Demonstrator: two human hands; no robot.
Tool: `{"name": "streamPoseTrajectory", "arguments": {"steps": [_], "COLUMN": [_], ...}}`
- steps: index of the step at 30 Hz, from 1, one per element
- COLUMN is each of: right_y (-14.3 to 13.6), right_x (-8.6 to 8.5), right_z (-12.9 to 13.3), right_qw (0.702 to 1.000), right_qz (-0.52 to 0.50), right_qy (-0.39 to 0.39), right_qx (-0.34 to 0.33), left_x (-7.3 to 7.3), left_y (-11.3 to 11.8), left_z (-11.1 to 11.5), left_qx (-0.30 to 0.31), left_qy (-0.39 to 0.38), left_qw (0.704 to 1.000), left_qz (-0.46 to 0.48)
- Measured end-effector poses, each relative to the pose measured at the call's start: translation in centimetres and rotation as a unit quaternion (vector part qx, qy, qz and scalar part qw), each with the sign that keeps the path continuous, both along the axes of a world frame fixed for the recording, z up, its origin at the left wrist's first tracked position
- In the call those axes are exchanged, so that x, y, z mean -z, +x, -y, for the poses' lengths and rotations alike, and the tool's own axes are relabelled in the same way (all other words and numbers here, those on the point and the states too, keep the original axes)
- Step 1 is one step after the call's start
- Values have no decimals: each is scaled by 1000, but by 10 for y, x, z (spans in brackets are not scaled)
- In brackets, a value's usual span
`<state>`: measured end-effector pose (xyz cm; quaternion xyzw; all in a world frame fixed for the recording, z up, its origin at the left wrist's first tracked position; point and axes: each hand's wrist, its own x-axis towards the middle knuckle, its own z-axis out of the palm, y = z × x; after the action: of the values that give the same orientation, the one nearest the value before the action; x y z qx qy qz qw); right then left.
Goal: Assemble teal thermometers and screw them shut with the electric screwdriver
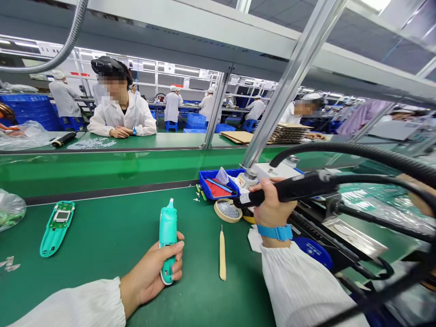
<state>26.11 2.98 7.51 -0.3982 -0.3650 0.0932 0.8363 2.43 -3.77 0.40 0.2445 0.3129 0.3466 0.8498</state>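
Observation:
My left hand [158,268] is closed round a teal plastic handheld device [168,227] with a pale pointed tip, held upright above the green bench. In my right hand [274,206] is a black electric screwdriver [293,188], its front end pointing left. The bit end sits over a round dish [227,210] full of small grey screws; whether it touches them I cannot tell. Between the hands lies a thin tool with a cream handle [222,256]. At the left an open teal housing [57,227] with a green circuit board lies on the bench.
A blue tray [218,196] with tools and a metal-lidded jar [250,177] stand behind the dish. Black hoses and cables [361,156] run across the right side. A plastic bag [11,209] lies at the left edge. Across the divider a person [122,113] sits with hands together.

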Motion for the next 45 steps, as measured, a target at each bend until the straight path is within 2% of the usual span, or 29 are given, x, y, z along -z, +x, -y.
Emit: {"name": "streamPoseTrajectory", "arguments": {"steps": [4,8,11,15,18,23,29,33,37,41,45], "right_y": [7,9,4,-10,-19,-36,-62,-78,-92,-98,-100], "right_x": [21,27,20,0,-7,-4,-13,-11,-4,0,-2], "right_z": [-12,-15,-10,10,23,34,65,81,85,83,85], "right_qw": [999,999,1000,999,997,997,986,983,977,971,973], "right_qz": [11,12,14,23,39,55,-34,-5,-1,-26,-23], "right_qy": [-31,-43,-19,36,58,23,-4,-44,-61,-51,-40], "right_qx": [7,8,0,-20,-35,-53,-160,-180,-202,-233,-227], "left_x": [0,1,1,-2,-4,-5,-5,-6,-4,-2,-3], "left_y": [0,2,2,2,2,0,0,-3,-5,-5,-5], "left_z": [-1,-1,-1,-3,-5,-8,-12,-16,-19,-20,-20], "left_qx": [17,28,25,6,-13,-39,-69,-74,-69,-73,-79], "left_qy": [4,4,-1,-10,-19,-33,-31,-14,4,-11,-21], "left_qw": [1000,1000,1000,1000,1000,999,997,997,997,997,997], "left_qz": [6,10,8,3,-2,1,22,22,18,16,10]}}
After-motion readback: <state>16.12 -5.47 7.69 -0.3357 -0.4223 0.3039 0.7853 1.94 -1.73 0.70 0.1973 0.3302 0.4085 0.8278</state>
